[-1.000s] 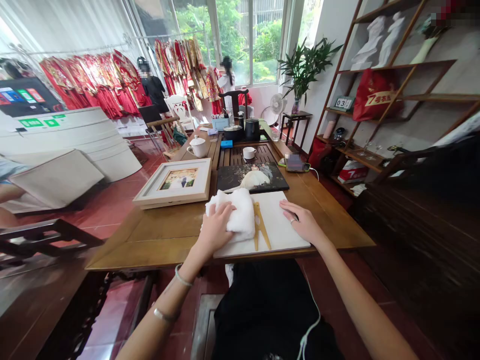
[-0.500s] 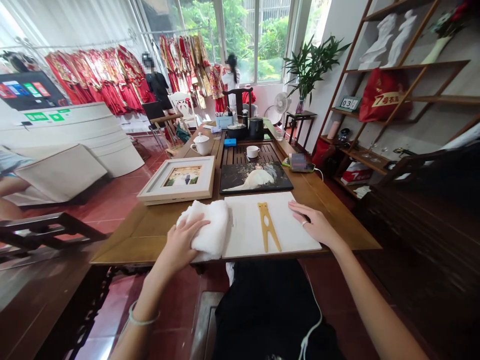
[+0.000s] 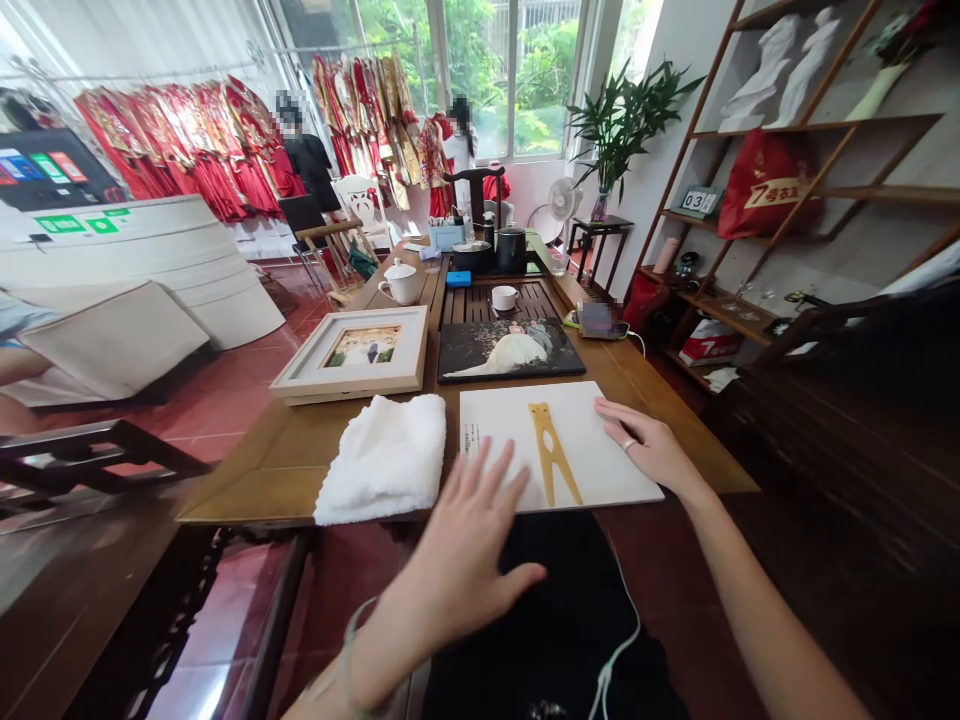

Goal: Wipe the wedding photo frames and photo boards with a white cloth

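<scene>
My left hand (image 3: 469, 530) is in the air over the near left edge of a flat white board (image 3: 607, 475), its fingers spread and holding nothing. My right hand (image 3: 651, 447) rests along the board's right edge, fingers stretched out, a ring on one finger. On the board lies a yellow flat cut-out (image 3: 542, 425) with two long legs and an oval hole. Small print shows at the board's left side. Left of the board is a folded white towel (image 3: 386, 460), untouched, its near edge at the table edge.
Behind these lie a light wooden picture frame (image 3: 300, 372) and a dark printed picture panel (image 3: 517, 352). A lidded white cup (image 3: 403, 283), a small white cup (image 3: 504, 298) and a phone (image 3: 600, 321) with a cable stand farther back. Two people are by the clothes racks.
My left hand has let go of the towel and moved right, fingers spreading. The towel now lies flatter and farther left. The board, cut-out and right hand have shifted slightly right.
</scene>
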Demonstrator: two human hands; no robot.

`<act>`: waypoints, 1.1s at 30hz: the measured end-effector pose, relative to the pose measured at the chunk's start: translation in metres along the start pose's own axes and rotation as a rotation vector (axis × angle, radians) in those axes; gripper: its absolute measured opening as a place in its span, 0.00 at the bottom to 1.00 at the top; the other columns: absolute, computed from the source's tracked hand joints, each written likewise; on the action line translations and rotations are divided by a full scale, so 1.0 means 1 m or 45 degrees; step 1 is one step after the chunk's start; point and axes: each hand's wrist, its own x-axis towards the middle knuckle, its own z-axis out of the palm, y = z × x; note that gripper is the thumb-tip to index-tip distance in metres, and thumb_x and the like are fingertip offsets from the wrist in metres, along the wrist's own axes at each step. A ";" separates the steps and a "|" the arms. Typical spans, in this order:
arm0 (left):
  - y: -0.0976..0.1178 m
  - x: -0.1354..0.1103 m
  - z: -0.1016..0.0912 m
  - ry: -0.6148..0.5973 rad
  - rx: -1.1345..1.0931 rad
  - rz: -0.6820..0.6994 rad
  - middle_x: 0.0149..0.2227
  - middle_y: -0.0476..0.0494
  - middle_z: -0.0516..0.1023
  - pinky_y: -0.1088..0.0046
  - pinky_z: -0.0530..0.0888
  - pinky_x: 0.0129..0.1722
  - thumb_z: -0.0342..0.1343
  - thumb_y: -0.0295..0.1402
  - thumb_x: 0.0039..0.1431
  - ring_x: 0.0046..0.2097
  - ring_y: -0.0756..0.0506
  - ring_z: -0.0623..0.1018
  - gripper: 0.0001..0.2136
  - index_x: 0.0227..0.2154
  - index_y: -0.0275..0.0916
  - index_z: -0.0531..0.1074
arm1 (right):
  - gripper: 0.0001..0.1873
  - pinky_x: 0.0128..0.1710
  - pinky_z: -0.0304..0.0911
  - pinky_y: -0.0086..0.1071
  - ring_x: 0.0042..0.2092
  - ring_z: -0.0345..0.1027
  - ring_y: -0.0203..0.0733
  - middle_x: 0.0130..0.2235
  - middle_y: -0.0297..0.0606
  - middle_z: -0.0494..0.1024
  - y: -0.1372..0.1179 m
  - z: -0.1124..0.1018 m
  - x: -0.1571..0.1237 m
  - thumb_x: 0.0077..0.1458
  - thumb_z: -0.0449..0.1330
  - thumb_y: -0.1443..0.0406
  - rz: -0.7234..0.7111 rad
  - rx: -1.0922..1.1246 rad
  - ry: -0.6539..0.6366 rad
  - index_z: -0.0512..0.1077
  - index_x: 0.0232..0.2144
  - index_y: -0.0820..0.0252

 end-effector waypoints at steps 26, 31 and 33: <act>-0.018 0.051 0.010 0.713 -0.528 -0.047 0.46 0.39 0.79 0.70 0.75 0.45 0.44 0.38 0.67 0.46 0.43 0.78 0.18 0.54 0.38 0.67 | 0.12 0.60 0.59 0.51 0.54 0.70 0.48 0.48 0.43 0.78 -0.067 0.020 -0.076 0.55 0.60 0.59 0.274 0.879 0.676 0.76 0.40 0.57; 0.010 0.082 0.009 1.085 -1.296 -0.583 0.27 0.46 0.76 0.77 0.71 0.32 0.47 0.47 0.64 0.32 0.48 0.76 0.20 0.35 0.35 0.75 | 0.25 0.60 0.59 0.50 0.57 0.67 0.49 0.57 0.43 0.72 -0.085 0.044 -0.066 0.55 0.60 0.54 0.438 1.083 0.089 0.67 0.54 0.52; 0.024 0.095 0.012 1.163 -1.723 -0.605 0.35 0.44 0.79 0.76 0.72 0.36 0.47 0.50 0.63 0.38 0.46 0.77 0.22 0.39 0.35 0.75 | 0.27 0.59 0.60 0.49 0.58 0.66 0.49 0.58 0.43 0.71 -0.091 0.050 -0.059 0.57 0.56 0.50 0.407 1.200 -0.025 0.66 0.55 0.52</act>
